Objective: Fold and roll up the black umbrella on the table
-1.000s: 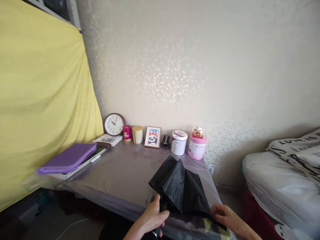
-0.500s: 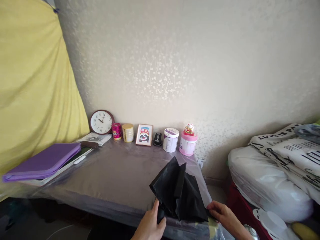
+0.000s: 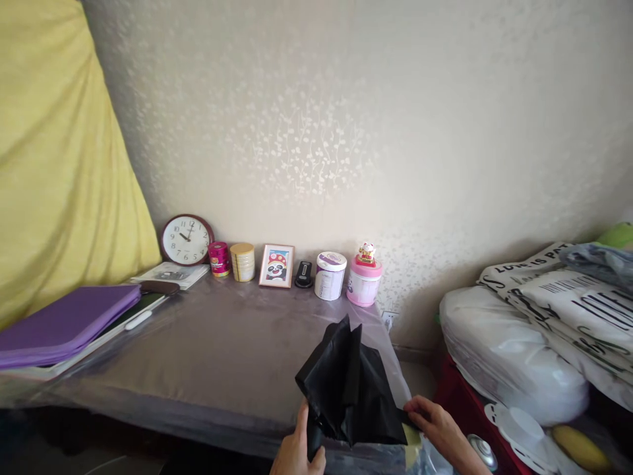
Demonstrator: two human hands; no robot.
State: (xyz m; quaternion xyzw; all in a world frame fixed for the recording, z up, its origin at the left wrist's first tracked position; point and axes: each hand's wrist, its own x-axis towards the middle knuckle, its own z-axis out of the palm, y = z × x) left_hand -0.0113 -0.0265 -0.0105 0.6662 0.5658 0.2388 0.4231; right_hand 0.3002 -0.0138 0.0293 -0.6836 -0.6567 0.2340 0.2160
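Note:
A black folded umbrella (image 3: 351,389), its loose cloth fanned out in pleats, is held over the near right corner of the table. My left hand (image 3: 297,445) is wrapped round its dark handle at the lower left, the index finger stretched up along the cloth. At the umbrella's right edge, my right hand (image 3: 431,422) pinches a black strap (image 3: 406,415) between thumb and fingers. The strap runs from the cloth to those fingertips.
Along the back of the table (image 3: 212,356) stand a clock (image 3: 186,240), tins, a panda picture (image 3: 276,266), a black device and two tubs. Purple folders (image 3: 69,323) lie at the left. A white bag (image 3: 509,349) and a red box are at the right.
The view has turned slightly to the right, so the table items appear further left. Both hands keep their hold; the umbrella's upper left cloth has folded in a little.

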